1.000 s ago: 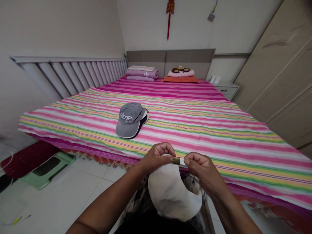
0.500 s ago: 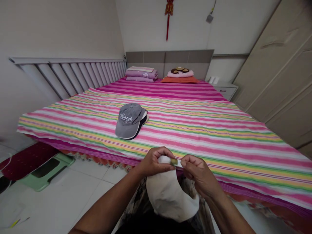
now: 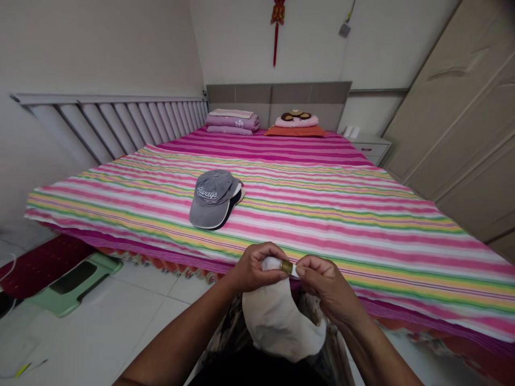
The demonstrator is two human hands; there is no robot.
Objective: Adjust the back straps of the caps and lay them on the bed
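Observation:
A cream-white cap (image 3: pixel 277 321) hangs in front of my lap, crown towards me. Between my hands runs its back strap, with a brass-coloured buckle (image 3: pixel 287 267) on it. My left hand (image 3: pixel 257 268) is closed around the strap beside the buckle, thumb below and fingers above. On the other side, my right hand (image 3: pixel 324 279) pinches the white strap end close to the buckle. Farther off on the bed lies a grey cap (image 3: pixel 213 198) with white lettering, stacked over at least one darker cap.
A bed with a striped sheet (image 3: pixel 341 225) fills the middle. Folded purple bedding (image 3: pixel 233 123) and an orange pillow (image 3: pixel 295 132) lie by the headboard. A green stool (image 3: pixel 74 287) stands on the floor at left; a radiator (image 3: pixel 120 126) lines the left wall.
Both hands keep their hold on the strap. My right fingers have shifted slightly left, nearer the buckle, and less white strap shows between them. The view has moved a little.

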